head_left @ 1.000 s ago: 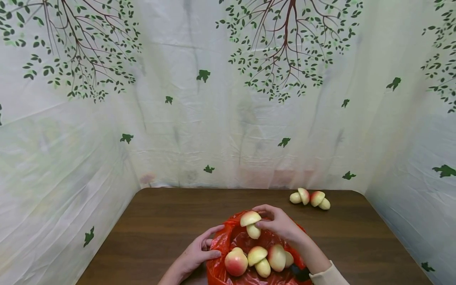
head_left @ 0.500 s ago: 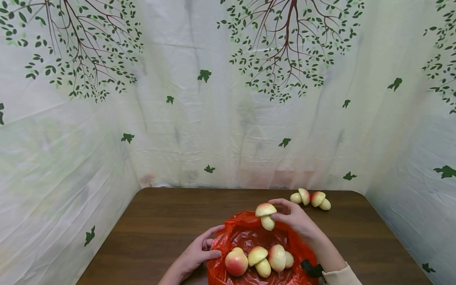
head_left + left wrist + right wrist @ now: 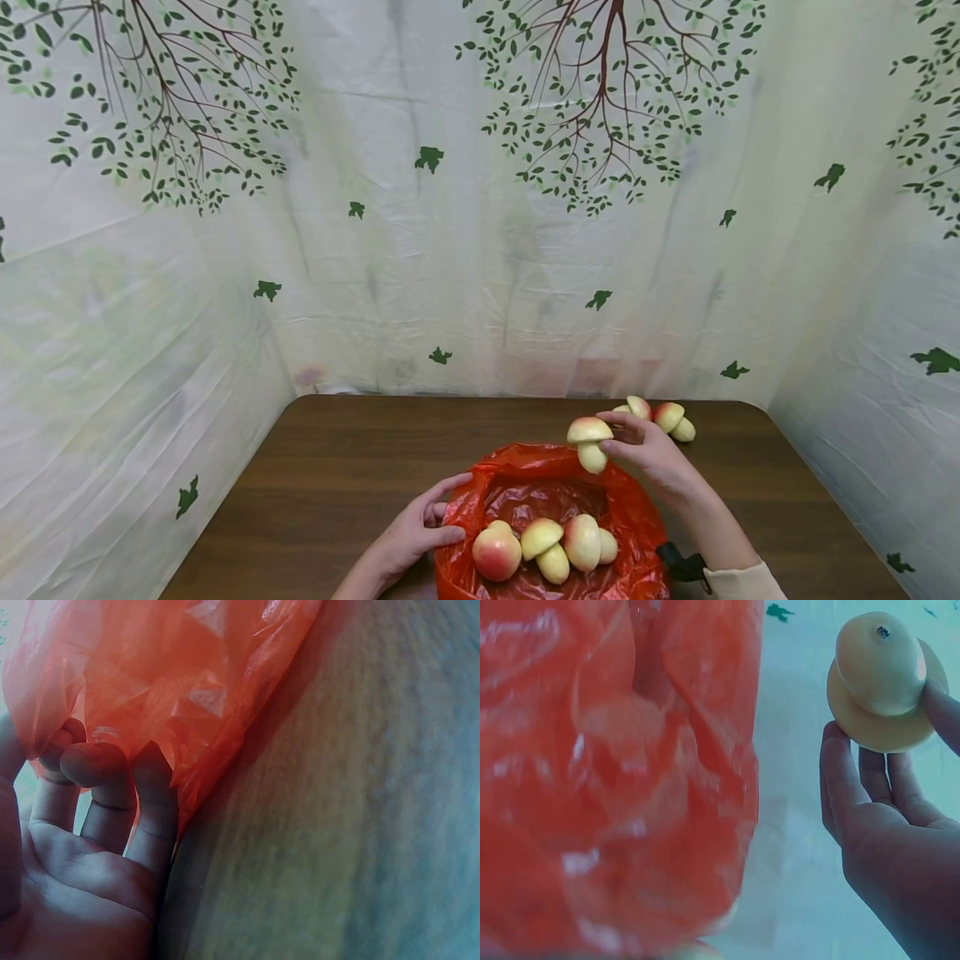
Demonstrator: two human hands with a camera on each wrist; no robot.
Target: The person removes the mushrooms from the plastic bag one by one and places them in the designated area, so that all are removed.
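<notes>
My right hand (image 3: 652,457) pinches a toy mushroom (image 3: 590,442) by its side, cap up, over the far right rim of a red plastic bag (image 3: 637,508). In the right wrist view the same mushroom (image 3: 881,667) shows its pale stem end, held between thumb and fingers beside the bag (image 3: 630,795). At the bag's left rim, my left hand (image 3: 415,533) holds the plastic, thumb inside the opening. The left wrist view shows that hand's curled fingers (image 3: 109,806) against the plastic. Inside the bag lie three toy mushrooms (image 3: 498,554) in a row.
Two more toy mushrooms (image 3: 670,419) lie at the back right of the brown wooden table (image 3: 337,467); my right hand partly covers one. A pale cloth (image 3: 375,267) with printed leaves and branches surrounds the table's back and sides. A black strap (image 3: 682,565) is near my right wrist.
My right hand has moved right and slightly up with the toy mushroom, from over the bag's opening to its far right rim. My left hand and the mushrooms in the bag stay put.
</notes>
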